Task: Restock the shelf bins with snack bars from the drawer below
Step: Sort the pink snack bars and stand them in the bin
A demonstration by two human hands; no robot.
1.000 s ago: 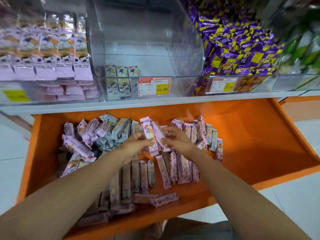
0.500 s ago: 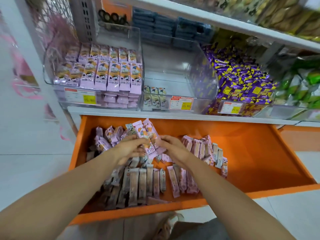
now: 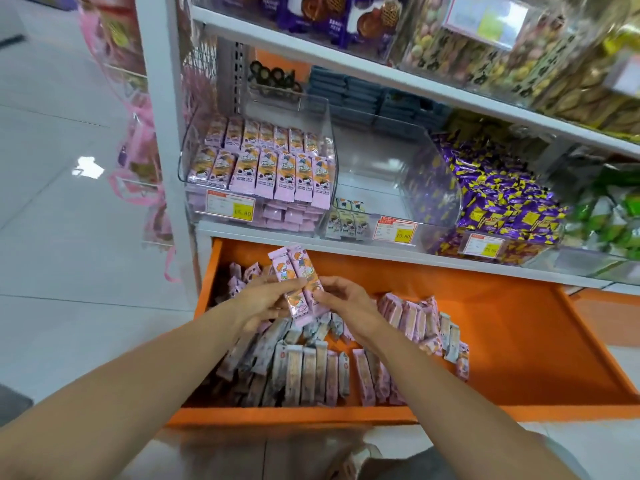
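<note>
Me: While I hold these pink snack bars (image 3: 300,284) above the drawer (image 3: 512,327), near its back left corner, my left hand (image 3: 265,301) and right hand (image 3: 348,304) both pinch their lower halves. The wrappers look slick; a loose pinch could let one slide back into the pile.

Friend: Anything you can't make out?

Me: How many I hold. Two faces show; any behind are hidden. The middle bin (image 3: 415,157) on the shelf looks nearly bare, though glare on its clear walls muddles that.

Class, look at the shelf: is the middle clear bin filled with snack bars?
No, the middle clear bin holds only a few snack bars at its front left corner.
</note>
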